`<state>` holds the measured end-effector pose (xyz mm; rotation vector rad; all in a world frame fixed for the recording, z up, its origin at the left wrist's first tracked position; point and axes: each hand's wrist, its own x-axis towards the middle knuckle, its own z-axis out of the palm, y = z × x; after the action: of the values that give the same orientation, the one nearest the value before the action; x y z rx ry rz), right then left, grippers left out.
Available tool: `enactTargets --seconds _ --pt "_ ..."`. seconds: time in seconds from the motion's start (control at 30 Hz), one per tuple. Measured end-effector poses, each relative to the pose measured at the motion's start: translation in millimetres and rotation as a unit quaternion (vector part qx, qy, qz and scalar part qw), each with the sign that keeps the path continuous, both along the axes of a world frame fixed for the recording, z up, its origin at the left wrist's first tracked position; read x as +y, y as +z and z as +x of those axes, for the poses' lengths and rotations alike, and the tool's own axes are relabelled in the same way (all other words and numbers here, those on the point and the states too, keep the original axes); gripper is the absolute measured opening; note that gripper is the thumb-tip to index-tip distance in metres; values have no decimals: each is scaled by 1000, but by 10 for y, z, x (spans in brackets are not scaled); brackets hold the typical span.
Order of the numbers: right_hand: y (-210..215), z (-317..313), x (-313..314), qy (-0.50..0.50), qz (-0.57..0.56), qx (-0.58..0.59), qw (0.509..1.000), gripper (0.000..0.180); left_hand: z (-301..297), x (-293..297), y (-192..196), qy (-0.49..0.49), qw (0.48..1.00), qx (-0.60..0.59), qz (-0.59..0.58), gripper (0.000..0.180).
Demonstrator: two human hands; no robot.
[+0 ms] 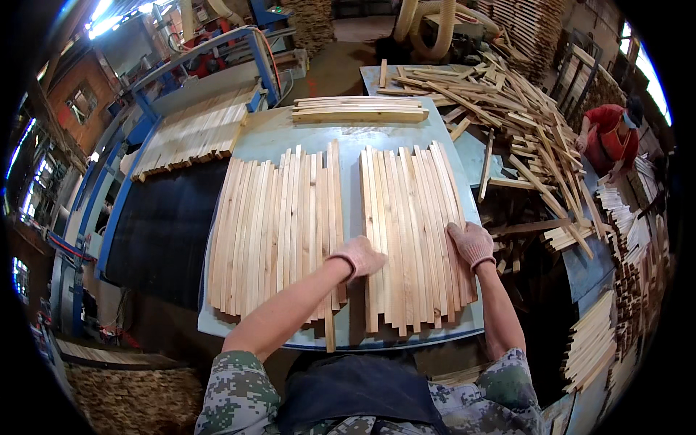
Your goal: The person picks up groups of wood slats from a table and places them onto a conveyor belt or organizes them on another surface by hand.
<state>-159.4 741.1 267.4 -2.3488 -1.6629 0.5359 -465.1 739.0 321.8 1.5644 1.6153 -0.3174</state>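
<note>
Two side-by-side groups of pale wooden strips lie lengthwise on a light blue-grey tabletop (351,174), with a narrow gap between them. My left hand (359,257), in a knitted work glove, reaches across to the left edge of the right group of wooden strips (406,232). Its fingers are closed together against those strips. On the opposite edge, my right hand (473,244), gloved too, grips the outermost strips, its fingers partly hidden. Under my left forearm lies the left group of wooden strips (272,217), with uneven ends and one strip jutting toward me.
A short stack of strips (359,110) lies crosswise at the table's far edge. Left stands a blue-framed machine (145,109) with a black belt (163,232) and more strips. A jumbled pile of wood (536,138) spreads right, near a person in red (611,138).
</note>
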Motion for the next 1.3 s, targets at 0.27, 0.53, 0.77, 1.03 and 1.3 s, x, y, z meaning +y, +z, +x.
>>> enactTargets --seconds 0.27,0.53,0.77,1.03,1.3 --pt "-98 68 49 -23 3 51 998 74 -674 -51 305 45 973 -52 222 63" --pt "74 -432 209 39 -25 89 995 72 -3012 -203 -469 307 838 192 409 82" --pt "7 -488 438 74 -49 65 994 65 -3608 -474 -588 396 849 264 231 75" --pt "-669 -449 1035 185 78 -132 971 44 -3386 -455 -655 373 839 289 269 65" --pt "-828 -407 1282 29 87 -42 995 80 -3387 -514 -736 414 822 236 312 68"
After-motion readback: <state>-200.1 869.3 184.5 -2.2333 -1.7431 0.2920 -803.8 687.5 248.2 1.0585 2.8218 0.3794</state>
